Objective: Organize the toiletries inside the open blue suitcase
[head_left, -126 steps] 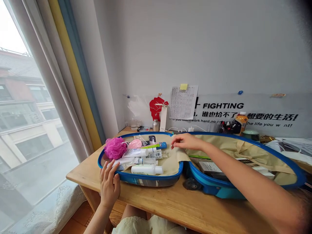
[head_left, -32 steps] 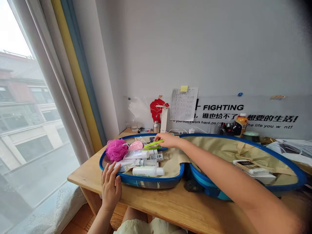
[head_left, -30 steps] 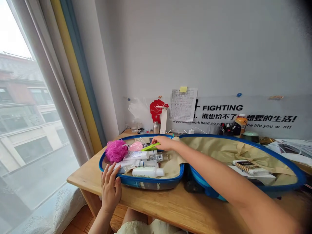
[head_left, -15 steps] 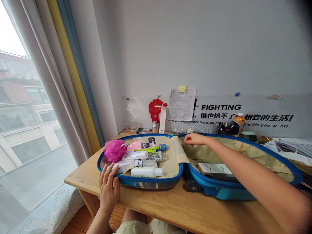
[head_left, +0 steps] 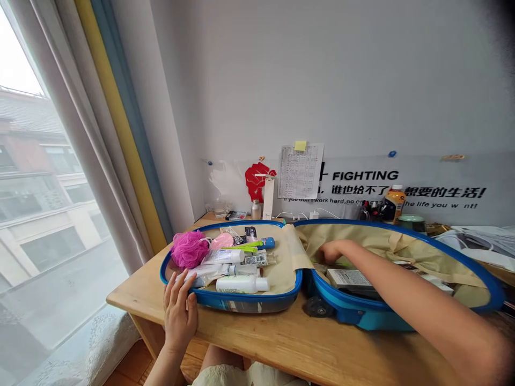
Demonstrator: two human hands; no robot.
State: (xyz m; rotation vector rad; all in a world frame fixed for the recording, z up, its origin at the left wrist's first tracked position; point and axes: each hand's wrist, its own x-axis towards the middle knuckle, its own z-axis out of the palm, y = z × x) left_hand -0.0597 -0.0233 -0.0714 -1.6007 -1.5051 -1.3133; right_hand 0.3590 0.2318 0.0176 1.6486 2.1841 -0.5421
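Observation:
An open blue suitcase [head_left: 257, 307] lies on the table, both halves facing up. My left hand [head_left: 181, 305] rests on the near left rim, fingers stretched out and holding nothing. Close to it are a magenta bath puff [head_left: 190, 250], a white bottle [head_left: 242, 284], a white tube [head_left: 223, 256], a blue-capped tube [head_left: 225, 269] and a bright green strip [head_left: 251, 246]. My right hand [head_left: 333, 250] reaches down into the right half, its fingertips hidden. Beside it lies a grey-white box [head_left: 349, 279]; a green item partly shows under the wrist.
The wooden table [head_left: 281, 343] ends close in front of me. Behind the suitcase stand an orange bottle [head_left: 393, 205], a small metallic bottle [head_left: 256, 209] and a white upright stand [head_left: 268, 198]. Papers and a cable [head_left: 478, 241] lie at right, a curtain [head_left: 108, 134] hangs at left.
My right hand has moved down and slightly right, from above the suitcase's hinge side into the right half. More of that half's contents now shows past the forearm. My left hand has stayed put.

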